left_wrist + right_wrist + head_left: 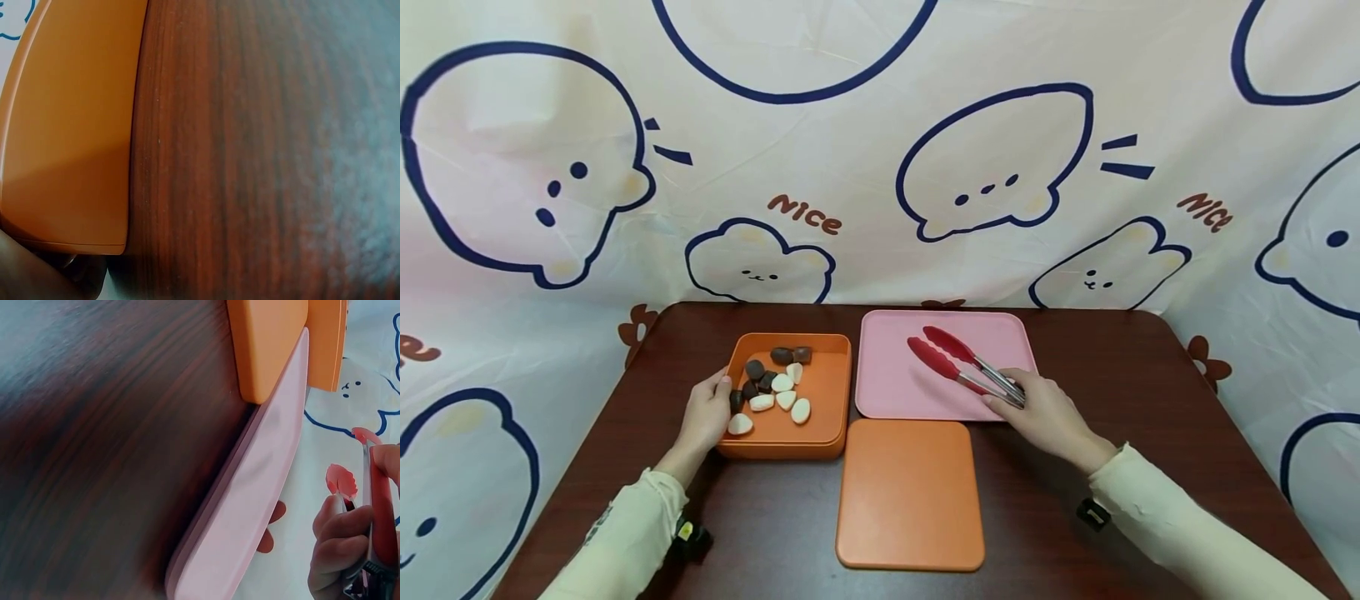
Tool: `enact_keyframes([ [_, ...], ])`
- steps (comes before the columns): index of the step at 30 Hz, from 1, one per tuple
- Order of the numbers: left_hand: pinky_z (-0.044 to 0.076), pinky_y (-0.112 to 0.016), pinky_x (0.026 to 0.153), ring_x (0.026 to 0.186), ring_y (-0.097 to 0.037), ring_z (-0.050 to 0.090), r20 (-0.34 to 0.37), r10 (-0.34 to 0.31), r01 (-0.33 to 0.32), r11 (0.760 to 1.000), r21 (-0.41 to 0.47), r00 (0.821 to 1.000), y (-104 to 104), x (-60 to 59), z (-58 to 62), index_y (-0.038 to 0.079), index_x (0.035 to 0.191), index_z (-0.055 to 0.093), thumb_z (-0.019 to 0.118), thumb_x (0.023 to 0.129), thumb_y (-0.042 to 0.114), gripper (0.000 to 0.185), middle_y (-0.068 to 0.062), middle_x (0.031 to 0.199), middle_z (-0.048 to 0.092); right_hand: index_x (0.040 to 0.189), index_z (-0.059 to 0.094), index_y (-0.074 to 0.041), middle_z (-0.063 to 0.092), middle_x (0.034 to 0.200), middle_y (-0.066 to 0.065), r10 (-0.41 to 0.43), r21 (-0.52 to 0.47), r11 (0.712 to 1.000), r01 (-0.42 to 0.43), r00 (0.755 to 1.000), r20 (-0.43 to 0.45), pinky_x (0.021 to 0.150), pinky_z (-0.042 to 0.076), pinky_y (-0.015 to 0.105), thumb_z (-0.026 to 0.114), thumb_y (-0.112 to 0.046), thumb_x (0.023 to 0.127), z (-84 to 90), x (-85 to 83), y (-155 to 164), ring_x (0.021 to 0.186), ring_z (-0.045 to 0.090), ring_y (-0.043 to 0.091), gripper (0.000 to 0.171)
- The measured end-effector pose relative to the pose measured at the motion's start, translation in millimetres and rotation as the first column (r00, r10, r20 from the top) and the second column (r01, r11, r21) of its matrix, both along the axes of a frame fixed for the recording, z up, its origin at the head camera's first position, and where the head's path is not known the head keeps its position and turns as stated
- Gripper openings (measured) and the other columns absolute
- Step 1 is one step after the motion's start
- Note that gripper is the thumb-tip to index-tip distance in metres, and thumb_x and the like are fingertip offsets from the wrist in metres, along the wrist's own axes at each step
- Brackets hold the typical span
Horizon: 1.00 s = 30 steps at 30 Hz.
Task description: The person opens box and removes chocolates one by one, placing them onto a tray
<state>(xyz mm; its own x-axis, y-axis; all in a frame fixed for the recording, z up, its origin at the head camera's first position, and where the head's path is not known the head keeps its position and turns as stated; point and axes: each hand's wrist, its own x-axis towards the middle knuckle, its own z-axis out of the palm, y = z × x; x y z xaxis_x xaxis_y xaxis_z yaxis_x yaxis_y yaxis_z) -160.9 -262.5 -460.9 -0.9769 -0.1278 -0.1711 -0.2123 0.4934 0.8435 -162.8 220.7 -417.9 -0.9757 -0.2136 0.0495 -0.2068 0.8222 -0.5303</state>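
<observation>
Left arm first: from the head view I saw the forearm come up from the near left, sleeve point(636, 529) to the wrist. The left hand point(706, 412) gripped the left wall of the orange box point(782, 450), thumb at the rim. Its wrist view showed mostly the box's outer side and wood grain; the fingers were partly cut off there.

Right arm reached in from the lower right, angled inward. The right hand point(1045, 408) held the tongs point(951, 343) by their metal handles, fingers curled round them, the two red tips standing apart over the pink tray point(880, 367) and pointing far-left. I could not judge their height above it.

In the box, dark pieces point(755, 369) and white pieces point(782, 383) lay mostly left of centre, with orange floor visible along the right side.

Edges: I noted only a narrow gap between box and tray. A flat orange panel point(910, 500) lay just in front of the tray; touching or not, I could not tell. The printed cloth point(865, 167) rose behind the table's far edge. Widest room: the dark tabletop point(1112, 358) to the tray's right.
</observation>
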Motion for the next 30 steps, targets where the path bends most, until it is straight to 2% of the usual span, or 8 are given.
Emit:
enact_keyframes([
  [4, 0.019, -0.057, 0.126, 0.156, -0.038, 0.017, 0.007, 0.005, -0.005, 1.0, 0.004, 1.0, 0.9, -0.2, 0.2, 0.003, 0.161, 0.02, 0.02, 0.113, 0.028, 0.055, -0.02, 0.167, 0.021, 0.129, 0.065, -0.009, 0.068, 0.093, 0.002, 0.022, -0.013, 1.0, -0.022, 1.0, 0.001, 0.064, 0.046, 0.029, 0.075, -0.041, 0.091, -0.1, -0.6, -9.5, 0.077, 0.056, 0.016, 0.051],
  [10, 0.019, -0.057, 0.126, 0.156, -0.038, 0.017, 0.013, 0.014, -0.014, 1.0, 0.015, 1.0, 1.0, -0.1, 1.5, 0.002, 0.161, 0.019, 0.021, 0.113, 0.027, 0.054, -0.02, 0.167, 0.021, 0.132, 0.064, -0.009, 0.072, 0.104, 0.005, 0.073, -0.019, 0.997, -0.074, 0.997, -0.028, 0.072, 0.05, 0.031, 0.076, -0.039, 0.091, -1.0, -0.9, -27.7, 0.084, 0.059, 0.017, 0.052],
  [20, 0.021, -0.056, 0.126, 0.156, -0.038, 0.019, 0.004, 0.023, -0.023, 1.0, 0.019, 1.0, 1.5, -1.7, 0.5, 0.001, 0.16, 0.022, 0.022, 0.113, 0.027, 0.054, -0.02, 0.166, 0.023, 0.132, 0.065, -0.012, 0.069, 0.096, -0.001, 0.139, -0.051, 0.989, -0.139, 0.99, 0.004, 0.064, 0.048, 0.026, 0.077, -0.037, 0.09, 2.0, -0.9, -57.4, 0.076, 0.056, 0.013, 0.051],
  [30, 0.021, -0.057, 0.125, 0.156, -0.039, 0.019, 0.003, 0.022, -0.022, 1.0, 0.007, 1.0, 0.4, -1.7, -0.6, 0.001, 0.16, 0.022, 0.021, 0.113, 0.028, 0.054, -0.021, 0.166, 0.023, 0.124, 0.066, -0.015, 0.067, 0.089, -0.005, 0.188, 0.021, 0.982, -0.188, 0.982, 0.011, 0.064, 0.046, 0.027, 0.076, -0.043, 0.09, 11.1, -0.1, -87.6, 0.073, 0.056, 0.012, 0.045],
])
